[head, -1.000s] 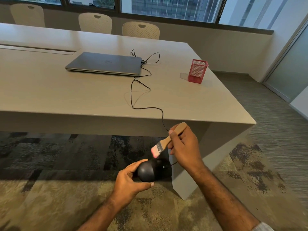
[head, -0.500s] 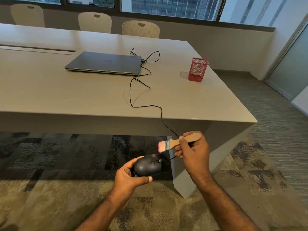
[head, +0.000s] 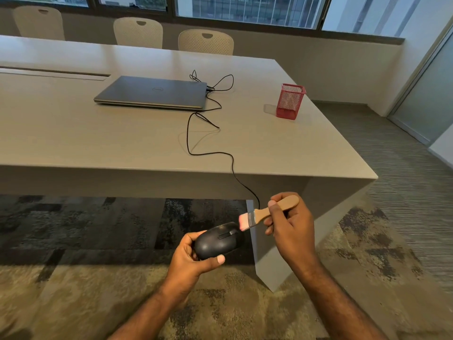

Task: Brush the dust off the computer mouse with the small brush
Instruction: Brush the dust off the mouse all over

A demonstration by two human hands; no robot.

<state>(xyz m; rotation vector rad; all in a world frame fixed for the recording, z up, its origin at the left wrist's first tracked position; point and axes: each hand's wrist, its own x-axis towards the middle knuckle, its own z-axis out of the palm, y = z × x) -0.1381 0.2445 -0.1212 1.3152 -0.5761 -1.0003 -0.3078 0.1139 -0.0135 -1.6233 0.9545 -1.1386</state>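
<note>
A black wired computer mouse (head: pixel 217 240) is held below the table's front edge by my left hand (head: pixel 190 260), thumb under its rear, top side facing up with the scroll wheel visible. My right hand (head: pixel 293 224) grips the wooden handle of a small brush (head: pixel 263 214) with pale pink bristles and a metal ferrule. The bristles touch the front end of the mouse near its buttons. The mouse's black cable (head: pixel 208 146) runs up over the table edge and across the top to the laptop.
A closed grey laptop (head: pixel 153 93) lies on the beige table (head: pixel 73 133). A red mesh pen holder (head: pixel 290 101) stands at the right. Three pale chairs (head: pixel 206 41) line the far side. Patterned carpet (head: pixel 73 278) lies below; the table's leg panel (head: pixel 277 263) is close behind the mouse.
The brush swung from a tilted-down pose to a flatter one, and its bristles came down onto the mouse's front. My left hand turned the mouse so its top faces up.
</note>
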